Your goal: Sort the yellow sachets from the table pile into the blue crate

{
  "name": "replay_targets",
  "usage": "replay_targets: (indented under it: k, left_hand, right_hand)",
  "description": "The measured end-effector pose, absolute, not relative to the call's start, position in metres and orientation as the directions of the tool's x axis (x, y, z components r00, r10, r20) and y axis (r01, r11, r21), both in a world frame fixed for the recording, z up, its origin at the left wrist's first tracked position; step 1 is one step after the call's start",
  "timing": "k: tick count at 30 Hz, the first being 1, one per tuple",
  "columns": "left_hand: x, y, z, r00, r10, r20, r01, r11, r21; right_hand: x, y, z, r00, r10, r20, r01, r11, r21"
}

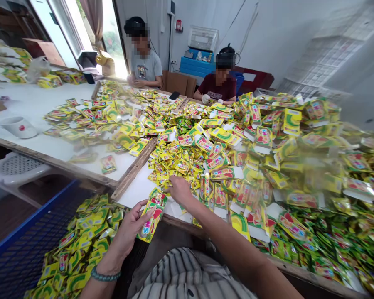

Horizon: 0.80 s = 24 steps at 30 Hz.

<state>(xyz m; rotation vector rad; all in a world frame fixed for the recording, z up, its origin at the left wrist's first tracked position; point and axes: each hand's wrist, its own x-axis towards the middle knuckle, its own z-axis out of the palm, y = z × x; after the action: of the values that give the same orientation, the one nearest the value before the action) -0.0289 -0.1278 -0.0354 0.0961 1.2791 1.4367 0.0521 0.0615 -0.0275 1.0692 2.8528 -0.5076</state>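
Observation:
My left hand (131,226) is closed on a flat yellow-and-green printed carton (152,216) with red fruit pictures, tilted upright over the table's front edge. Fingers wrap behind the carton, and the thumb lies across its front. Just right of it, my right hand (179,190) reaches down to the near edge of a heap of small yellow sachets (182,160). Its fingers are bent together and partly hidden by the hand; whatever they pinch is too small to make out. Similar cartons with white flaps (220,195) lie beside my right forearm.
A blue crate (34,226) full of filled cartons stands at lower left. A wooden strip (135,168) divides the white table. A white mug (18,126) stands at left. Green sachets (299,249) lie at right. Two co-workers (145,66) sit across the table.

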Motion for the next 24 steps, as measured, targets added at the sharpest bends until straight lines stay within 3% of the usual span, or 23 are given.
replay_targets:
  k: [2,4,6,8,14,20,24]
  left_hand:
    - [-0.028,-0.127,-0.038,-0.352,0.746,-0.566,-0.653,0.237,0.719]
    - [-0.025,-0.124,-0.040,-0.351,0.744,-0.568,-0.654,0.240,0.717]
    - [-0.021,-0.120,-0.041,-0.341,0.746,-0.572,-0.650,0.252,0.717]
    - [-0.017,-0.115,-0.039,-0.330,0.766,-0.551,-0.634,0.253,0.731]
    - [-0.012,-0.112,-0.033,-0.289,0.829,-0.478,-0.597,0.235,0.767]
    - [-0.006,-0.114,-0.035,-0.259,0.830,-0.494,-0.614,0.254,0.748]
    - [-0.004,-0.110,-0.030,-0.292,0.835,-0.466,-0.598,0.221,0.770]
  right_hand:
    - [0.064,0.062,-0.026,-0.725,0.677,-0.127,0.666,0.642,-0.379]
    - [0.078,0.061,-0.016,-0.689,0.718,-0.101,0.637,0.533,-0.557]
    - [0.091,0.059,-0.004,-0.704,0.699,-0.129,0.540,0.408,-0.736]
    - [0.099,0.055,0.006,-0.757,0.638,-0.146,0.451,0.347,-0.823]
    - [0.105,0.049,0.012,-0.807,0.582,-0.100,0.433,0.467,-0.771]
    - [0.110,0.048,0.020,-0.874,0.444,-0.199,0.405,0.439,-0.802]
    - [0.112,0.046,0.023,-0.822,0.542,-0.172,0.411,0.357,-0.839]
